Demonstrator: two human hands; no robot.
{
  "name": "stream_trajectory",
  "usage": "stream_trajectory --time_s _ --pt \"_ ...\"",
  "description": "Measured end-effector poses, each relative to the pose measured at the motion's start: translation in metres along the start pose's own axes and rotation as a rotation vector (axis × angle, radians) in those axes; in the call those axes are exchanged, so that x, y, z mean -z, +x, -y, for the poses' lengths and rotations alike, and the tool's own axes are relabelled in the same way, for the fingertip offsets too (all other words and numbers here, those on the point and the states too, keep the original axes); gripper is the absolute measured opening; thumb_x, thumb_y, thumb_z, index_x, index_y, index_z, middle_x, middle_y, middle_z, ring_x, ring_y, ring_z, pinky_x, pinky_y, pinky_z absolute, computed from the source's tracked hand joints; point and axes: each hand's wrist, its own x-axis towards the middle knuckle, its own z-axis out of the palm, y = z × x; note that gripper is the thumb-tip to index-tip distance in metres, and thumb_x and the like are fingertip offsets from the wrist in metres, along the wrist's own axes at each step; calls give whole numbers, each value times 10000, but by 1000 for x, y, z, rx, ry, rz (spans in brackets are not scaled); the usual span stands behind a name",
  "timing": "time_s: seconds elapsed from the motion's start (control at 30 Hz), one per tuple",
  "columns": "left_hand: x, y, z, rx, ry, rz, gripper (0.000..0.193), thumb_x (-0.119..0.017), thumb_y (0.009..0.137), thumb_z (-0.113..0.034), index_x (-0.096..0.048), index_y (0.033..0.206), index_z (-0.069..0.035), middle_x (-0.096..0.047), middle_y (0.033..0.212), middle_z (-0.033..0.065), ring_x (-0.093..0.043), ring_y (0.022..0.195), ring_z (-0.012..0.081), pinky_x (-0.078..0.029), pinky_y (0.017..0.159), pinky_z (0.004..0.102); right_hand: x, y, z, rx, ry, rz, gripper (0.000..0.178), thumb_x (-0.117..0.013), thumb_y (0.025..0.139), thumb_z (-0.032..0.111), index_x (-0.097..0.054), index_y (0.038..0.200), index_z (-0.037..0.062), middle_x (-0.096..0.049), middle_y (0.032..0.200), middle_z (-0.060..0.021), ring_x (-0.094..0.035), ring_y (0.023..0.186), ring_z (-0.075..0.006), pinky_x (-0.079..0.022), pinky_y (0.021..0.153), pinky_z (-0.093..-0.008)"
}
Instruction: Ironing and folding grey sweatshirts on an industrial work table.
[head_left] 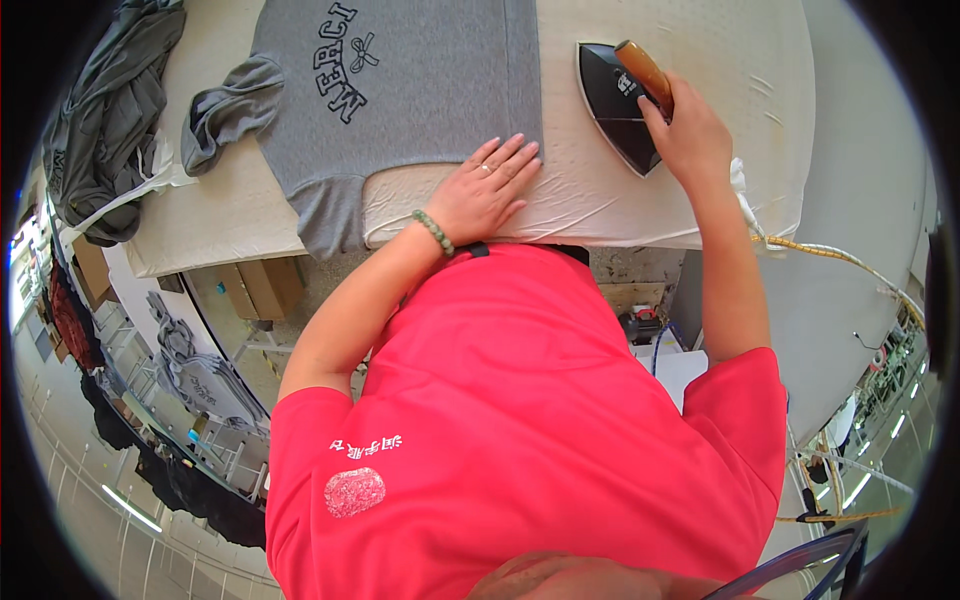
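A grey sweatshirt (420, 110) with dark lettering and a small bow on its chest is spread flat on a cream padded ironing table (690, 25). My left hand (487, 190) rests palm down on the table's near side, its spread fingers touching the garment's edge. A ring and a green bead bracelet (434, 232) are on that hand and wrist. To the right of the sweatshirt sits a black iron (612, 105) with a brown handle (645, 75). My right hand (692, 130) is wrapped round the rear of that handle. The iron is apart from the cloth.
A heap of dark grey garments (110, 110) lies at the table's far left. A yellowish cord (840, 255) runs off to the right from near the table's corner. Below the table's left side are a cardboard box (262, 288) and more grey garments (205, 375).
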Motion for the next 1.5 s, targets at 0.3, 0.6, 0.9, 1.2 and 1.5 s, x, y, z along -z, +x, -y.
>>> stream_trajectory --time_s 0.3,0.6,0.9,1.2,1.5 --pt "61 42 110 97 64 -140 607 -585 1028 -345 -451 1554 -73 -383 1653 125 -316 1547 335 -256 1271 489 8 20 50 -59 156 283 650 -779 889 371 -558 1380 6 -738 1080 -218 -715 990 -430 -572 861 -503" --pt "66 159 208 0 63 -259 558 -565 1052 -365 -487 1533 -94 -440 1615 124 -356 1524 315 -297 1253 469 -40 -42 123 282 -151 444 635 -758 801 206 -554 1365 -2 -711 719 -135 -719 613 -316 -579 576 -438" --pt "97 171 242 103 -642 -321 410 -576 1052 -254 -610 1416 -70 -657 1384 130 -590 1314 310 -433 1135 449 -20 96 151 245 -283 332 524 -747 825 189 -596 1299 21 -697 705 -145 -726 638 -318 -585 588 -439" --pt "151 90 326 105 -80 -418 217 -663 952 -131 -716 1153 -69 -705 1171 100 -646 1143 292 -521 980 393 15 226 119 91 -190 165 382 -725 924 273 -652 1248 85 -743 972 -230 -721 923 -420 -581 809 -478" --pt "182 83 390 44 -133 -391 122 -716 897 -76 -708 1018 -62 -678 1047 80 -630 981 318 -516 862 394 -3 245 206 293 -228 292 349 -741 905 273 -669 1174 61 -742 935 -217 -714 896 -427 -576 801 -486"
